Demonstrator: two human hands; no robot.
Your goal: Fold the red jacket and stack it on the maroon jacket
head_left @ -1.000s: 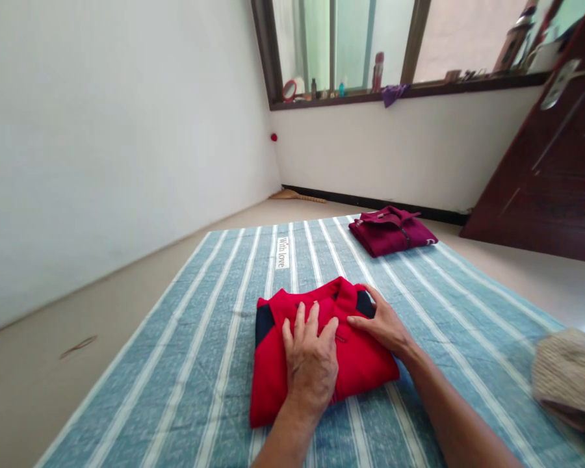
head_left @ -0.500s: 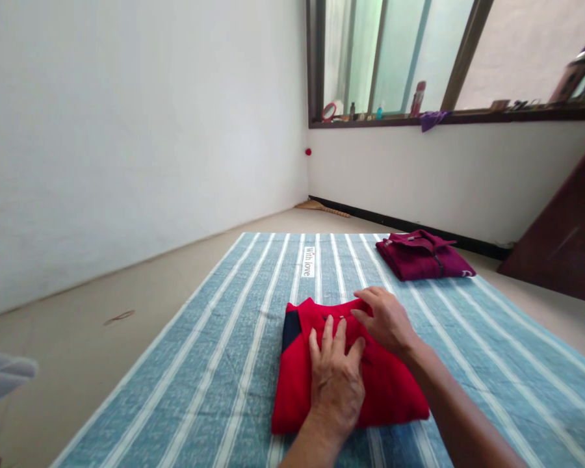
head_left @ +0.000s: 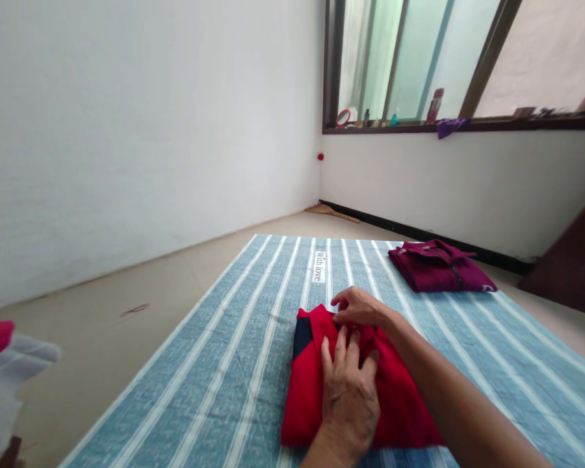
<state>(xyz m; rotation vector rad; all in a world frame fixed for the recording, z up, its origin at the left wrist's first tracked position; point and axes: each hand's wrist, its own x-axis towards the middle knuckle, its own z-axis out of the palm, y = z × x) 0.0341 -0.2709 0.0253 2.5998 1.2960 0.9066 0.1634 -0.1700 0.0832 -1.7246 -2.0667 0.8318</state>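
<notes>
A folded red shirt (head_left: 305, 396) with a dark navy shoulder patch lies in front of me on the striped cloth. My left hand (head_left: 350, 390) rests flat on its front, fingers spread just below the collar. At the collar edge, my right hand (head_left: 358, 307) has its fingers and thumb bent together on the red fabric; the exact grip is partly hidden. The right forearm crosses over the shirt's right side and covers part of it.
Further back on the blue-and-white striped cloth (head_left: 234, 364) sits a folded maroon shirt (head_left: 433, 270). A white and pink bundle of fabric (head_left: 14, 370) shows at the left edge. Small bottles and a purple cloth (head_left: 449, 127) line the windowsill.
My right hand has moved left along the collar, its fingers drawing together on the fabric. My left hand stays spread on the shirt. The view has shifted slightly left.
</notes>
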